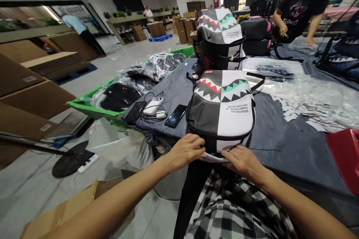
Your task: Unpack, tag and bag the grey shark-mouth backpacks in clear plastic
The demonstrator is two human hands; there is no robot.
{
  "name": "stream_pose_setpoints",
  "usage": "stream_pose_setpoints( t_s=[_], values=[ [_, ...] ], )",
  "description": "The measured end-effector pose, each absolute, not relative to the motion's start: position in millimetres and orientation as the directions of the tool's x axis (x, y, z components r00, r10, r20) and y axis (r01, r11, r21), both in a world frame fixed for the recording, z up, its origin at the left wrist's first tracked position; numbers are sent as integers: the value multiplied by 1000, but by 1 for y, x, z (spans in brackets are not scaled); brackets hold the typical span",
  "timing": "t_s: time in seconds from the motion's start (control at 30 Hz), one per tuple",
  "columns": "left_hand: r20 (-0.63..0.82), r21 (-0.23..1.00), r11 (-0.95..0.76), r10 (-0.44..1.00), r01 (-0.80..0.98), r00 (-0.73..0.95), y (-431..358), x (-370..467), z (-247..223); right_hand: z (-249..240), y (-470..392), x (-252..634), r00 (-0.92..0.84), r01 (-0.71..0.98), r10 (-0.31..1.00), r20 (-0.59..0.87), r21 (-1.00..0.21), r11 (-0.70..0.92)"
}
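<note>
A black, grey and white backpack [221,108] with a red and green shark-tooth print lies on the dark cloth of the table [269,145], its end toward me at the table's edge. My left hand [189,151] is closed on the near left of that end, fingers curled over a pale edge. On the near right, my right hand [242,160] is closed around the same pale edge, thumb side up. What this edge is, bag fabric or a plastic sleeve, I cannot make out. Both hands' fingertips are partly hidden beneath it.
Behind lies a stack of similar backpacks [220,30]. To the left are a phone [175,115], white chargers [153,105] and a green-edged bin [112,112] of bagged backpacks. At right lie white tags [305,114] and a red object [344,157]. A co-worker [303,11] stands across the table.
</note>
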State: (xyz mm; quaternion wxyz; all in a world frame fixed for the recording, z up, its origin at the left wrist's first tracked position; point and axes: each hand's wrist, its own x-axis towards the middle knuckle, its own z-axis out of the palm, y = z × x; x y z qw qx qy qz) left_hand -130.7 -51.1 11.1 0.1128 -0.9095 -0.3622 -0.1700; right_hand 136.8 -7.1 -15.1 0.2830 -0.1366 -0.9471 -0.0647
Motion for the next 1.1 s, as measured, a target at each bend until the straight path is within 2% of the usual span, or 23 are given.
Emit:
stream_pose_setpoints(
  t_s=[0.03,0.1,0.17,0.2,0.27,0.37,0.57,0.73,0.9,1.1],
  values=[
    [479,-13,-646,666,763,572,-57,-137,9,-14,-8,138,-794,297,214,569,56,953],
    [573,274,-452,786,849,234,-69,-140,-1,-12,-9,140,-783,305,205,588,74,949],
    [466,573,-227,881,787,-85,-78,-133,-14,-11,-11,140,-773,312,202,601,82,947],
    [373,672,-124,909,730,-188,-81,-127,-19,-11,-12,140,-771,312,201,604,83,946],
    [229,783,-4,932,622,-282,-81,-115,-28,-11,-11,139,-770,311,199,606,85,947],
    [187,861,-3,932,509,-311,-71,-106,-33,-12,-9,140,-774,296,193,603,75,952],
    [429,821,-208,839,531,-334,-62,-107,-42,-10,-7,143,-770,287,213,601,29,958],
    [575,732,-260,732,630,-366,-55,-102,-75,-8,-10,140,-737,324,228,637,36,946],
    [678,576,-320,700,752,-222,-39,-111,-96,-10,-11,134,-742,359,211,636,112,927],
    [713,395,-416,701,819,12,-42,-143,-76,-14,-5,135,-754,309,101,649,214,927]
  ],
)
